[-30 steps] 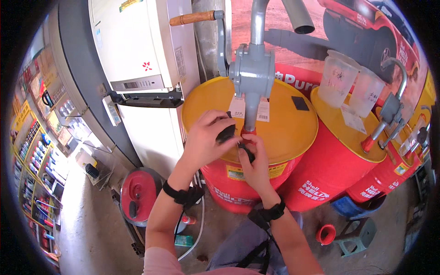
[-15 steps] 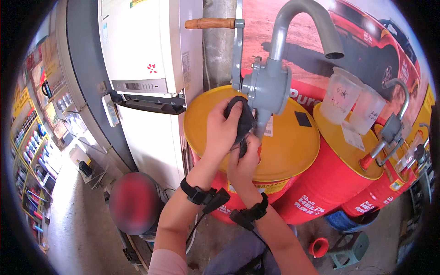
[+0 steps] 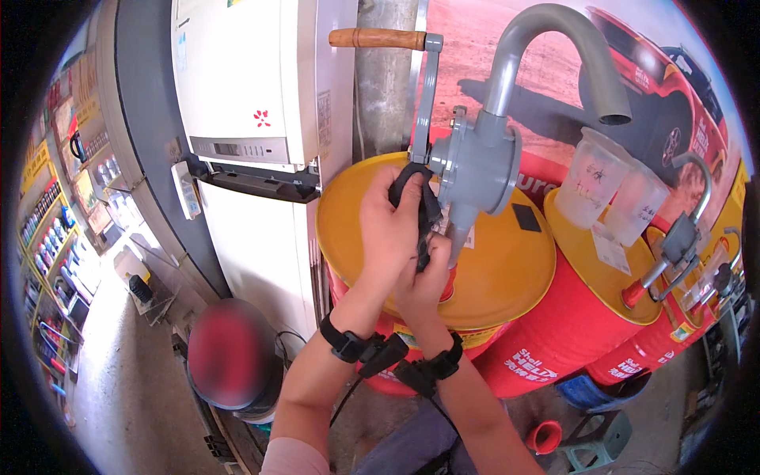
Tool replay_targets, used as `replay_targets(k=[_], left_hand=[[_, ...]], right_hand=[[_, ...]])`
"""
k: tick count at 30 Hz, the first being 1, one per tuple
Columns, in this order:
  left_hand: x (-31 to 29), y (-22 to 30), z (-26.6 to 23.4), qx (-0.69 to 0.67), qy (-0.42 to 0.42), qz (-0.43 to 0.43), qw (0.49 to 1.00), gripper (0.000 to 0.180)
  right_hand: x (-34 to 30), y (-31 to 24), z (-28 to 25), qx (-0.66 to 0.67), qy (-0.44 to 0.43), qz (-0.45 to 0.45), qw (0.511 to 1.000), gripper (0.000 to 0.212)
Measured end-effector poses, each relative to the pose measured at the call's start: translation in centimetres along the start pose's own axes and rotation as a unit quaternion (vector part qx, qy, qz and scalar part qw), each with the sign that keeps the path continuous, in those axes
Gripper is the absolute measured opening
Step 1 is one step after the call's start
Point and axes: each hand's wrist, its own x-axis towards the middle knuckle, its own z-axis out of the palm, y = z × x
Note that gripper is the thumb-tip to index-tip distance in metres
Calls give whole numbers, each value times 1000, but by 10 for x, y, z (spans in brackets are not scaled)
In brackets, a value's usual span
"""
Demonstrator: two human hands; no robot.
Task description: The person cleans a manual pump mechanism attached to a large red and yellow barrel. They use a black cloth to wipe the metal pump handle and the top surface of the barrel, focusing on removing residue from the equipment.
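A black cloth (image 3: 427, 204) is bunched between my two hands, just left of a grey hand-crank drum pump (image 3: 479, 166). My left hand (image 3: 389, 215) closes on its upper part, thumb on top. Lower down, my right hand (image 3: 426, 279) grips the cloth's lower end beside the pump's lower pipe (image 3: 461, 233). The cloth is close to the crank hub; whether it touches the pump I cannot tell. The pump stands on a red drum with a yellow lid (image 3: 356, 190). Its crank arm points up, with a wooden handle (image 3: 378, 38) turned leftward.
A second red drum (image 3: 546, 332) stands at right, carrying translucent pitchers (image 3: 592, 178) and another pump (image 3: 679, 229). A white cabinet appliance (image 3: 245, 95) is at left. On the floor are a red-topped bin (image 3: 228, 352), a red funnel-like cup (image 3: 545, 437) and a green stool (image 3: 606, 439).
The pump, its spout and its handle now appear farther right in view, with the spout end lower. Both hands still hold the cloth, the right one slightly lower.
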Motion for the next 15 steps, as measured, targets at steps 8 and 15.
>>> replay_targets(k=[8, 15], left_hand=[[-12, 10, 6, 14, 10, 30, 999, 15], [1, 1, 2, -47, -24, -20, 998, 20]], right_hand=[[0, 3, 0, -22, 35, -52, 998, 24], [8, 2, 1, -21, 26, -82, 996, 24]])
